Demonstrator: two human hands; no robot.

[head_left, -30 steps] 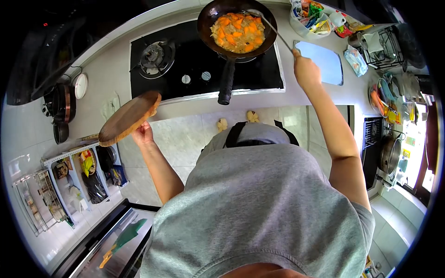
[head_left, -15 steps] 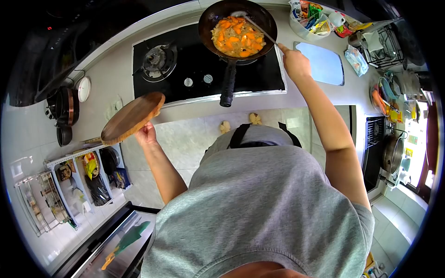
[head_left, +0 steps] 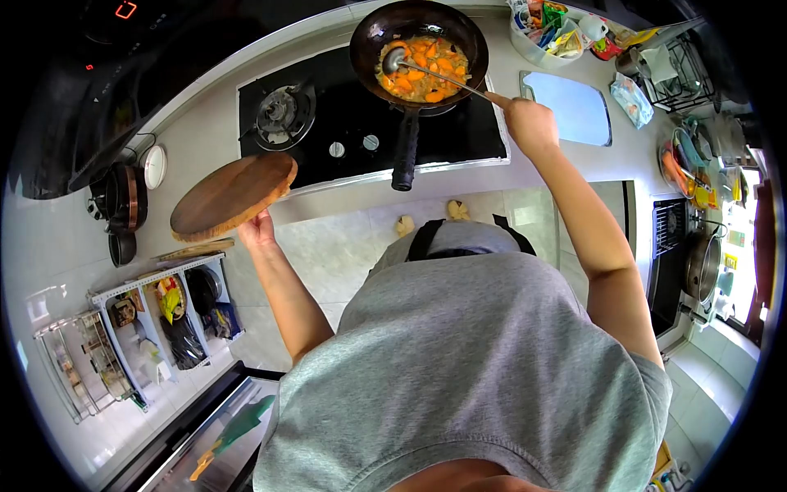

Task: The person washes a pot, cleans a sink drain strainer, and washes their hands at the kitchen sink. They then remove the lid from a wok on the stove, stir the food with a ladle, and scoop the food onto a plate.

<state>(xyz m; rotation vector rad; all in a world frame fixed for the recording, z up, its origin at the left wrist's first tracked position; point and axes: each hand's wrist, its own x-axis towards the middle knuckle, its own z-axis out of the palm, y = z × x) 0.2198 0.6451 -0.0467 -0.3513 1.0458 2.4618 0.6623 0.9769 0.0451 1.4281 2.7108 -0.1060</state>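
Note:
My right hand (head_left: pixel 531 125) is closed round the handle of a metal ladle (head_left: pixel 395 59). The ladle's bowl rests among orange pieces and broth (head_left: pixel 428 72) inside a dark wok (head_left: pixel 469 29). That wok sits over the right burner, its black handle (head_left: pixel 405 152) pointing toward me. On the left, my left hand (head_left: pixel 259 230) grips a round wooden lid (head_left: pixel 234 195) from below, near its edge. The lid is tilted and held up by the counter's front edge; what the fingers clasp underneath is partly hidden.
The black gas stove (head_left: pixel 328 115) has a bare left burner (head_left: pixel 284 113). Right of it lie a pale blue board (head_left: pixel 567 108) and a bin of packets (head_left: pixel 548 41). Dark pots (head_left: pixel 123 193) hang at left, above a storage rack (head_left: pixel 168 328).
The ladle's bowl has moved left and toward me through the food, and my right hand has come slightly lower. The lid has tipped, showing more of its flat face.

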